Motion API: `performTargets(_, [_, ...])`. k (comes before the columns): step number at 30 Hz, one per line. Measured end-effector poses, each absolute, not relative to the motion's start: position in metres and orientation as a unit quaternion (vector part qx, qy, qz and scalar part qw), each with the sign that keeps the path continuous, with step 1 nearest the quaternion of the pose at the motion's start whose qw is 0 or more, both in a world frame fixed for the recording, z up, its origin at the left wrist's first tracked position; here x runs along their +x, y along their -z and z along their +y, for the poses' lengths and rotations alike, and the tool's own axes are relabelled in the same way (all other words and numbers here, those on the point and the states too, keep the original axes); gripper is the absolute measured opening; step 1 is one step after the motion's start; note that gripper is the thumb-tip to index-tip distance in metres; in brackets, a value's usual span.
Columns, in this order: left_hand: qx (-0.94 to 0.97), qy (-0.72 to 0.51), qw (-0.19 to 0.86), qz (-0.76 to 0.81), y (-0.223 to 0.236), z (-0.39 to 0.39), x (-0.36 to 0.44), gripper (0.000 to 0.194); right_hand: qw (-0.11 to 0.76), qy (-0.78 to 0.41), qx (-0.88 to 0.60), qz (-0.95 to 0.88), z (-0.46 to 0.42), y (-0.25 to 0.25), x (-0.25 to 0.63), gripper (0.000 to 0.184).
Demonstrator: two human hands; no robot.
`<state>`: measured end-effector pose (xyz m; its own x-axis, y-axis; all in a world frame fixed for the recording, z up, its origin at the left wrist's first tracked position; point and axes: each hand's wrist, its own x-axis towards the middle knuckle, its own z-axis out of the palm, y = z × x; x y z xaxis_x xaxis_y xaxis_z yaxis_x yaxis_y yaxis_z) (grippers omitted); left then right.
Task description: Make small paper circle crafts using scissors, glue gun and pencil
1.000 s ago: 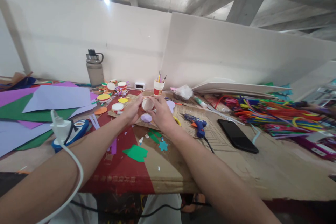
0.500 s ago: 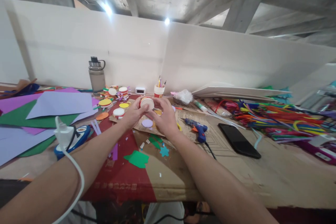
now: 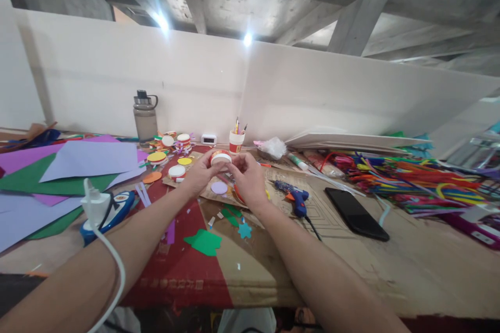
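My left hand (image 3: 202, 173) is closed around a short, cut-down paper cup (image 3: 221, 158) with a red printed side and a white band at its lower edge. The thumb presses along its near side. My right hand (image 3: 249, 177) is curled at the cup's right edge, its thumb and fingertips bent against it; the exact contact is partly hidden. Below the cup, a pale purple paper disc (image 3: 219, 188) lies on the cardboard. Left of my left hand stands a similar white-topped cup piece (image 3: 177, 171), with a yellow disc (image 3: 185, 161) behind it.
A blue glue gun (image 3: 299, 200) and a black phone (image 3: 356, 213) lie to the right, with colourful pipe cleaners (image 3: 414, 179) beyond. Coloured paper sheets (image 3: 89, 161), a bottle (image 3: 146, 119) and a power strip (image 3: 113, 213) occupy the left. A white cable (image 3: 117, 265) crosses my left forearm.
The paper cup has been tilted, so its round white face has turned away and more of its red side shows. My right fingers have curled in. The view has shifted slightly.
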<state>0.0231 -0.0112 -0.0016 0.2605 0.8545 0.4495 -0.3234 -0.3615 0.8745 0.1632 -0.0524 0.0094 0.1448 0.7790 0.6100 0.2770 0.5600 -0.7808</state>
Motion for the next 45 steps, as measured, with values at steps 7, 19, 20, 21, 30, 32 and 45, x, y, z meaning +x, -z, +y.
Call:
performTargets(7, [0.620,-0.562,0.496,0.230,0.002,-0.011,0.022,0.032,0.620,-0.169,-0.448,-0.622,-0.051,-0.007,0.165,0.011])
performTargets(19, [0.575,-0.551,0.576,0.185,0.001,-0.020,0.027,0.041,0.606,-0.129,-0.448,-0.645,-0.051,-0.006,0.166,0.009])
performTargets(20, [0.568,-0.554,0.581,0.182,0.000,-0.021,0.028,0.043,0.606,-0.132,-0.447,-0.644,-0.050,-0.006,0.166,0.009])
performTargets(21, [0.562,-0.556,0.586,0.178,0.000,-0.022,0.028,0.044,0.606,-0.133,-0.447,-0.644,-0.050,-0.005,0.165,0.009])
performTargets(30, [0.525,-0.575,0.609,0.152,0.000,-0.021,0.028,0.038,0.593,-0.113,-0.453,-0.656,-0.049,-0.002,0.164,0.011])
performTargets(32, [0.518,-0.577,0.613,0.152,0.000,-0.021,0.029,0.037,0.591,-0.110,-0.458,-0.655,-0.049,-0.003,0.163,0.011])
performTargets(45, [0.490,-0.561,0.648,0.158,0.000,-0.021,0.030,0.032,0.557,-0.065,-0.473,-0.679,-0.048,-0.006,0.170,0.011])
